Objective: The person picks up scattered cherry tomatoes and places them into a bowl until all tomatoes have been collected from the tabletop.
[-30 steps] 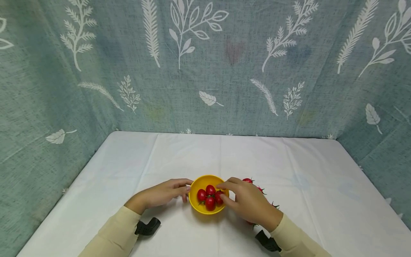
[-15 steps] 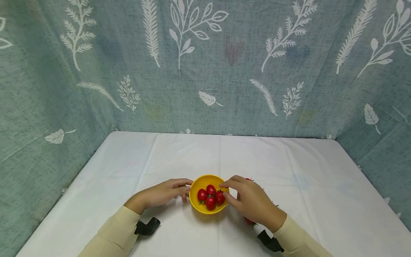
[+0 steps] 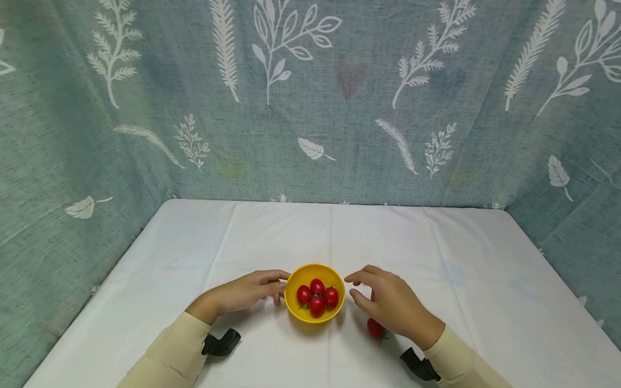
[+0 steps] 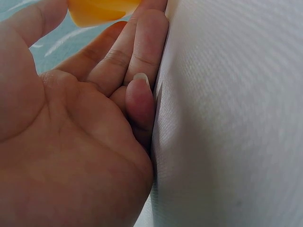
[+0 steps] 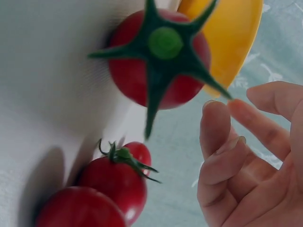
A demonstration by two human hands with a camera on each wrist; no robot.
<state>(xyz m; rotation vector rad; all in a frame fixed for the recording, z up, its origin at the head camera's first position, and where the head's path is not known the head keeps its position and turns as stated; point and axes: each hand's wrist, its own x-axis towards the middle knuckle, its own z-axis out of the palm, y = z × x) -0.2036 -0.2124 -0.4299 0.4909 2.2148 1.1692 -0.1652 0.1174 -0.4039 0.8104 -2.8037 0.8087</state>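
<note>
A yellow bowl (image 3: 314, 318) stands on the white cloth, holding several red cherry tomatoes (image 3: 317, 306) with green stems. My left hand (image 3: 242, 292) lies at the bowl's left side, thumb and forefinger touching its outer rim. In the left wrist view its palm faces the camera and the little finger rests on the cloth. Just right of the bowl hovers my right hand (image 3: 388, 299), thumb and fingers apart with nothing between them. A loose tomato (image 3: 375, 328) lies below its palm. More tomatoes (image 5: 111, 184) show in the right wrist view, mostly hidden under the hand in the head view.
The white cloth (image 3: 271, 231) covers the table. A green-grey curtain (image 3: 310, 108) with white leaf prints hangs behind it and at both sides. Black wrist mounts (image 3: 221, 343) sit at both sleeves.
My right hand has drawn back to the right, out of the bowl and off its rim. The loose tomato under the palm shows more fully. The left hand has stayed at the bowl.
</note>
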